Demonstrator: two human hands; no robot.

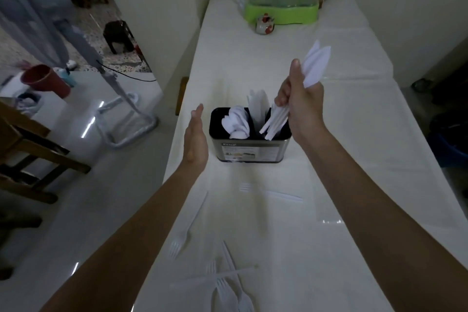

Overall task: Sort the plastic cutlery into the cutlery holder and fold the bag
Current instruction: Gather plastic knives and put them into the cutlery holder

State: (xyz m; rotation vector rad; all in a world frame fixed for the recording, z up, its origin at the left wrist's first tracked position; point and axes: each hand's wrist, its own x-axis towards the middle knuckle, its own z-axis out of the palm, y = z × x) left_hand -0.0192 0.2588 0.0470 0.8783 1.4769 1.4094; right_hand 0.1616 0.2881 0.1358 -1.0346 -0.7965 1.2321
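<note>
Right hand [300, 99]: closed around a bundle of plastic knives [315, 66], blades up, handle ends angled down into the right compartment of the cutlery holder [250, 144]; left hand [195, 139]: flat, fingers extended, holding nothing, just beside the holder's left wall. Step in hand, by judgement: loading knives; next move calls for releasing the bundle, then gathering loose forks [182, 238] near the table's near edge. Spoons [236, 123] in left compartment; bag not discernible. Table [354, 159]: white cover; green rack [281, 11] at far end.
</note>
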